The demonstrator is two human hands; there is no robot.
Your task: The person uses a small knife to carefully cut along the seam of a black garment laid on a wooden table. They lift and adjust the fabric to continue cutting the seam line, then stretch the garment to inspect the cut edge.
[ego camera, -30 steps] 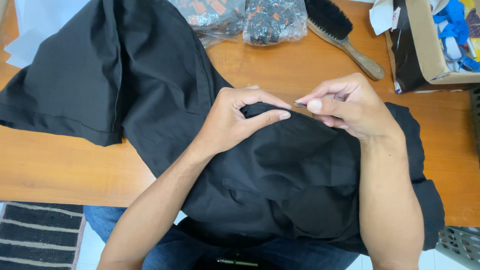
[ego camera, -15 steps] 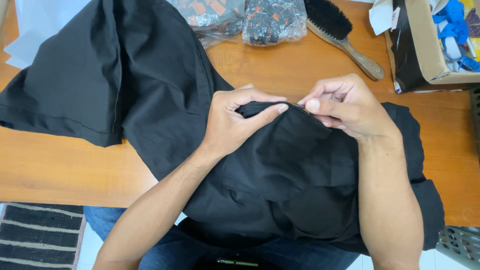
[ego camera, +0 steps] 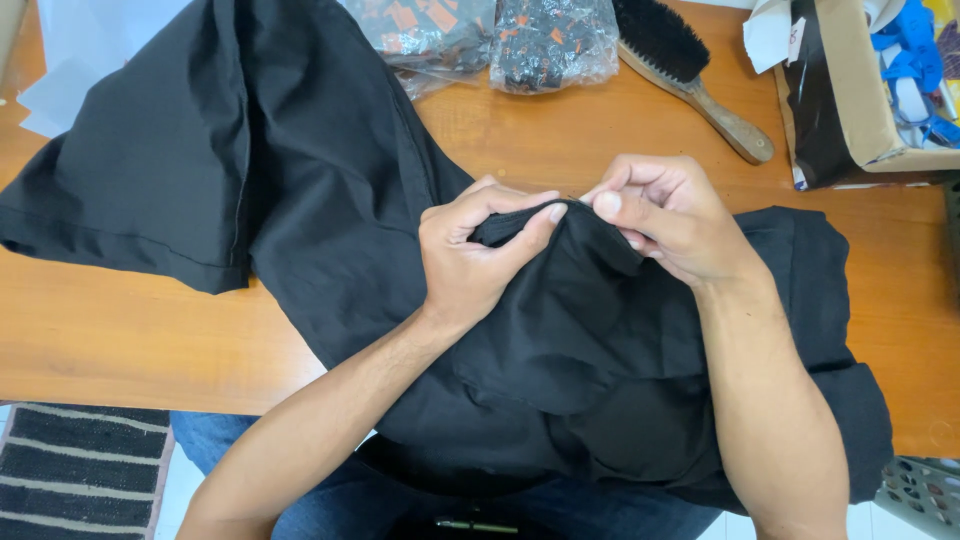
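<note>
Black garment (ego camera: pixel 330 200) lies on the wooden table (ego camera: pixel 120 340); the left hand (ego camera: pixel 480 255) and right hand (ego camera: pixel 665 215) both pinch its raised fold, perhaps a seam edge.

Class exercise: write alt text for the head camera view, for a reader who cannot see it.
Two bare hands, left hand and right hand, pinch a raised fold of a black garment spread over a wooden table. Behind lie a wooden-handled brush, plastic-wrapped packets and a cardboard box.
</note>
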